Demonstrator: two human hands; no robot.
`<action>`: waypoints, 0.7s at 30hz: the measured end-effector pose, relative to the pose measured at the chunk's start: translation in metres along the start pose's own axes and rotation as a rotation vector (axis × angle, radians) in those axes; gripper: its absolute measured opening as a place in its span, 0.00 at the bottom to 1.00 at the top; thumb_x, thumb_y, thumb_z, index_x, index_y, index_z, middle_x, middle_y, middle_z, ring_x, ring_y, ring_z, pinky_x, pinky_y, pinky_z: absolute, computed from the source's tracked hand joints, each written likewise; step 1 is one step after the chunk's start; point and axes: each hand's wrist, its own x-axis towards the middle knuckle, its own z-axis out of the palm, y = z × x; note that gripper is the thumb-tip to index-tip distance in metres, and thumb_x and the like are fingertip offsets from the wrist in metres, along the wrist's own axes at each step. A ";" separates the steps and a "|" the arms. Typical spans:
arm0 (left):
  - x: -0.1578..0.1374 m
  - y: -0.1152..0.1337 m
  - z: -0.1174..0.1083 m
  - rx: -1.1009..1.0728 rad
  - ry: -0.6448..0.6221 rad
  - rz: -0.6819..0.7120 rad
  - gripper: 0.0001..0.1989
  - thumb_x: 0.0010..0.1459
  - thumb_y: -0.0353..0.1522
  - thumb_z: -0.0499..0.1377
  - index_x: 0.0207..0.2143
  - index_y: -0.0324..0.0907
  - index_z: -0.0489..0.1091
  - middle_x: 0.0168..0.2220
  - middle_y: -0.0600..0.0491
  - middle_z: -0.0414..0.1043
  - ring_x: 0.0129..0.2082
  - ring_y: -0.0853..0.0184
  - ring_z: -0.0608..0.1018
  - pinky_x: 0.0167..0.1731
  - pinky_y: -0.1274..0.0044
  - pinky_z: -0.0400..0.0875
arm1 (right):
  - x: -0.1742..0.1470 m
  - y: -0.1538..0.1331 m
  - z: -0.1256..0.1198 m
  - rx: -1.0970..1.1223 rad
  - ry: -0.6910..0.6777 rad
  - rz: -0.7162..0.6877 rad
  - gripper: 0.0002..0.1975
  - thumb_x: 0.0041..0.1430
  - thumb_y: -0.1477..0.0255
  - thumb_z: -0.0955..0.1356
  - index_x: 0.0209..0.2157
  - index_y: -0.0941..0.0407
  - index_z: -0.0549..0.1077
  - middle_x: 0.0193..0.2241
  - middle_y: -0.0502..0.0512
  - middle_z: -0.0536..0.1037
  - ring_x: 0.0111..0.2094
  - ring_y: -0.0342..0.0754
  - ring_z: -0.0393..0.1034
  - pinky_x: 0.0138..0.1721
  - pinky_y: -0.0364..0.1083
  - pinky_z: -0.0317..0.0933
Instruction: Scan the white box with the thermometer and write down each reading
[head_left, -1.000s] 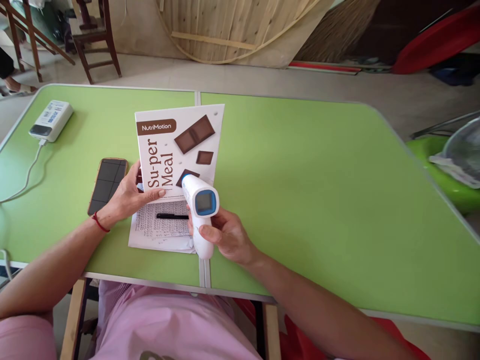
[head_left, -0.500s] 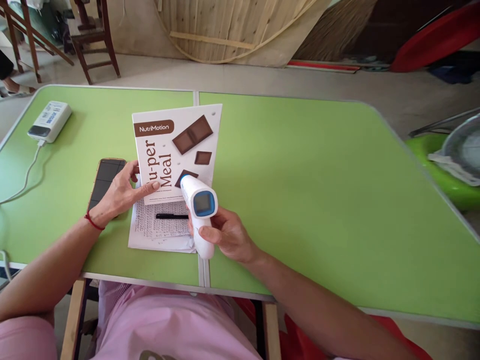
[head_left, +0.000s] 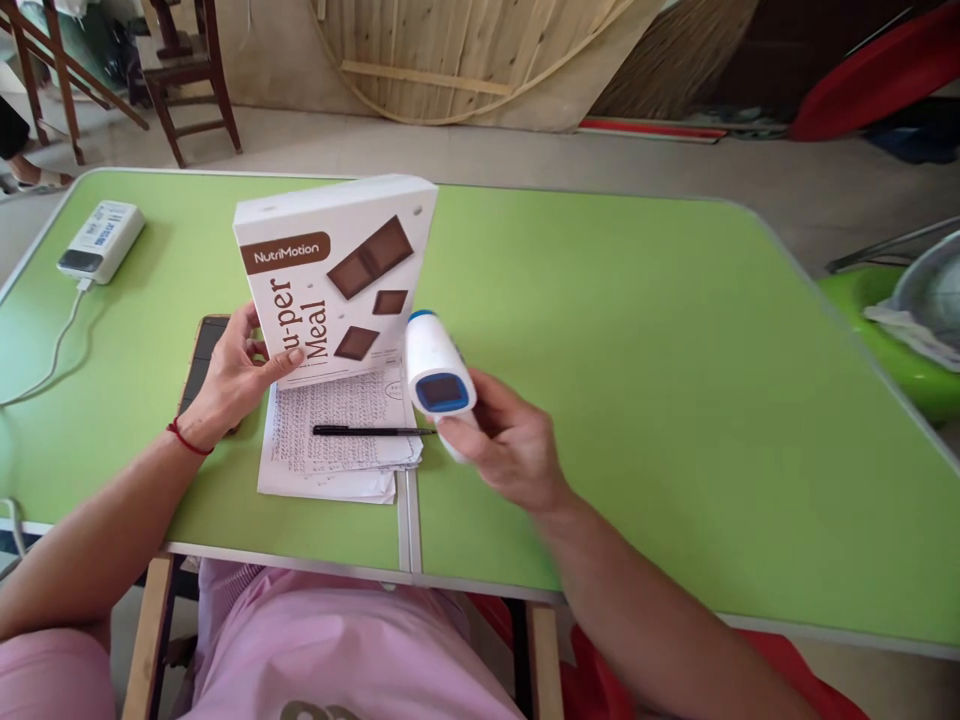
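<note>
My left hand [head_left: 244, 370] grips a white NutriMotion box [head_left: 300, 215] by its lower left corner, thumb on the printed front. The box is tilted, so its top side shows, and chocolate pieces are pictured on it. In my right hand [head_left: 517, 435] is a white infrared thermometer [head_left: 435, 350] with a blue-framed screen, held just right of the box and apart from it. The screen looks dark. Below the box lie handwritten papers [head_left: 330, 485], with a black pen [head_left: 367, 431] across them. A phone [head_left: 199, 365] lies partly hidden behind my left hand.
The green folding table [head_left: 637, 400] has a metal seam down its middle. A white power bank [head_left: 101, 242] with a cable [head_left: 56, 355] sits at the far left. Beyond the table stand a wooden chair [head_left: 184, 75] and a person's foot [head_left: 37, 180].
My right hand has moved the thermometer right, away from the box front, and its screen has gone darker. My left hand has tipped the box, and its top side now shows.
</note>
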 end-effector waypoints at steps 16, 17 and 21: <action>0.007 -0.019 -0.008 0.172 0.000 0.096 0.26 0.56 0.40 0.64 0.53 0.42 0.61 0.49 0.45 0.69 0.48 0.57 0.74 0.44 0.65 0.76 | 0.024 0.063 -0.014 -0.908 0.041 -0.348 0.19 0.65 0.66 0.64 0.55 0.57 0.70 0.44 0.62 0.78 0.45 0.59 0.68 0.48 0.62 0.59; 0.007 -0.018 -0.007 0.198 0.009 0.116 0.27 0.56 0.40 0.64 0.54 0.42 0.60 0.50 0.44 0.68 0.48 0.57 0.73 0.43 0.65 0.75 | 0.025 0.063 -0.013 -0.904 0.042 -0.356 0.19 0.65 0.66 0.64 0.55 0.57 0.70 0.43 0.62 0.78 0.44 0.59 0.68 0.48 0.62 0.60; 0.002 -0.015 -0.005 0.326 0.063 0.191 0.32 0.56 0.43 0.63 0.58 0.45 0.53 0.54 0.44 0.59 0.52 0.57 0.69 0.44 0.66 0.72 | 0.026 0.052 -0.013 -0.893 0.115 -0.381 0.16 0.63 0.67 0.66 0.51 0.57 0.73 0.45 0.62 0.77 0.46 0.58 0.69 0.48 0.61 0.61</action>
